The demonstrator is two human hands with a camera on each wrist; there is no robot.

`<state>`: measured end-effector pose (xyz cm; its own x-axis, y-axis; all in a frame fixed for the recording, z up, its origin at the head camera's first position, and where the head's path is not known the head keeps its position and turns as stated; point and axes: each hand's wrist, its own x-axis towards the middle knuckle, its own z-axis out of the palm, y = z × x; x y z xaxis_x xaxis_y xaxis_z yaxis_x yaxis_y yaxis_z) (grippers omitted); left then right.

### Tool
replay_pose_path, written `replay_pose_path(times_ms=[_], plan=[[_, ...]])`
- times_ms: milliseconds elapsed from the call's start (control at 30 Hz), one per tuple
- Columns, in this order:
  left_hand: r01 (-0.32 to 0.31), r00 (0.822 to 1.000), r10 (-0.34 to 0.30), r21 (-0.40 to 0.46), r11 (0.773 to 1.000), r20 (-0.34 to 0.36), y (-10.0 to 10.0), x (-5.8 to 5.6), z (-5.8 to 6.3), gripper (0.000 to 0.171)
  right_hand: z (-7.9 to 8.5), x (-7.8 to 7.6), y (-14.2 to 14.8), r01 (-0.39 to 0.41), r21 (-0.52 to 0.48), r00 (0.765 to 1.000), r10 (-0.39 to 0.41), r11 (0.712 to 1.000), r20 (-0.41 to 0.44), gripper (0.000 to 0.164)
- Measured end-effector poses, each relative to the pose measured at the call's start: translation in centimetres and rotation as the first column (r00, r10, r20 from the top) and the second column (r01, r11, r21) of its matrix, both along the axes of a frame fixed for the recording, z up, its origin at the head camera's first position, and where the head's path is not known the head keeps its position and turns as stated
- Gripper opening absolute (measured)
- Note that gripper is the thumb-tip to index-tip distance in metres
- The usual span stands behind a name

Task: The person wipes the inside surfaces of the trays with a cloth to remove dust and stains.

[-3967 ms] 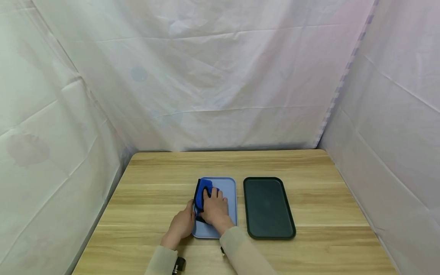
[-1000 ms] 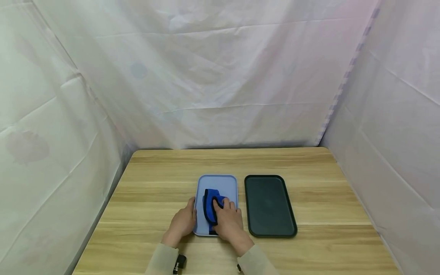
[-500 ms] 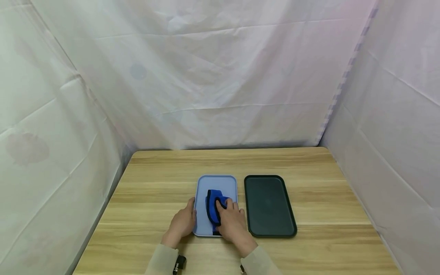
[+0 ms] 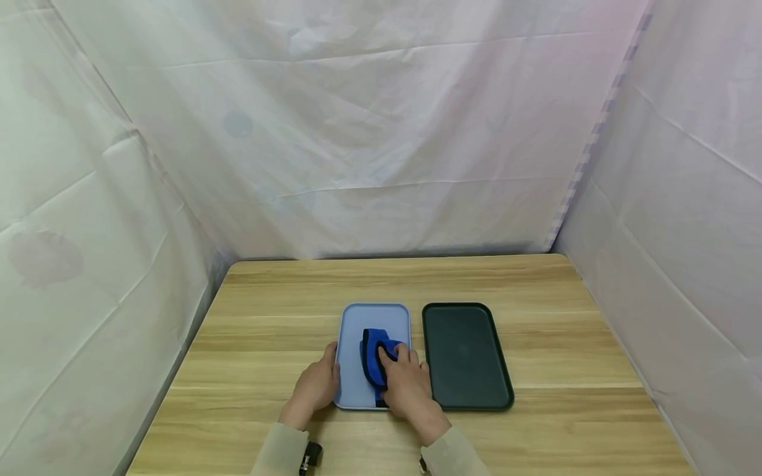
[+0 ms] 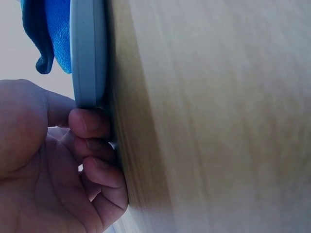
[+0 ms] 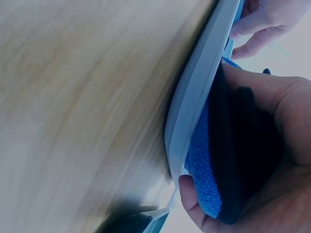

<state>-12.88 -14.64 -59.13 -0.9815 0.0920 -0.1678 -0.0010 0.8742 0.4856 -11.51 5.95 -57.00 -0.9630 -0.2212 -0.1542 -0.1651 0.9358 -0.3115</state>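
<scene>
A light blue tray lies on the wooden table. My left hand grips its left edge; in the left wrist view the fingertips curl at the rim, thumb on the upper side. On the tray's right half is a folded blue cloth with black edging, held under my right hand. The right wrist view has the cloth's fluffy blue side against the tray, with my right thumb and fingers bent around its dark-edged folds. Part of the cloth is hidden beneath the palm.
Just to the right of the blue tray lies a dark green tray, close to my right fingers. Bare wood tabletop stretches around both trays. White cloth walls rise behind and on both sides.
The cloth, with my right hand on it, has slid from the blue tray's left side to its right half and slightly nearer. My left hand has stayed at the left edge.
</scene>
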Motion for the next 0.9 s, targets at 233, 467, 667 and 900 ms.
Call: replay_pose_path(times_ms=[233,467,667,900], plan=[[-0.002,1.0,0.002,0.008,1.0,0.007,0.0,0.0,0.1,0.052,0.0,-0.3,0.3,0.036,-0.015,0.999,-0.036,0.999,0.006,0.078],[-0.001,1.0,0.001,0.004,1.0,0.019,0.0,0.0,0.3,0.053,0.1,-0.7,0.3,0.05,-0.014,0.999,-0.05,0.999,0.02,0.074],[0.009,1.0,-0.009,-0.002,1.0,0.022,-0.1,0.0,0.4,0.054,0.1,-1.1,0.2,0.061,-0.013,0.998,-0.06,0.998,0.026,0.075],[0.012,1.0,-0.011,-0.014,1.0,0.024,-0.1,0.0,0.3,0.054,0.2,-1.9,0.1,0.071,0.005,0.997,-0.071,0.997,0.031,0.075]])
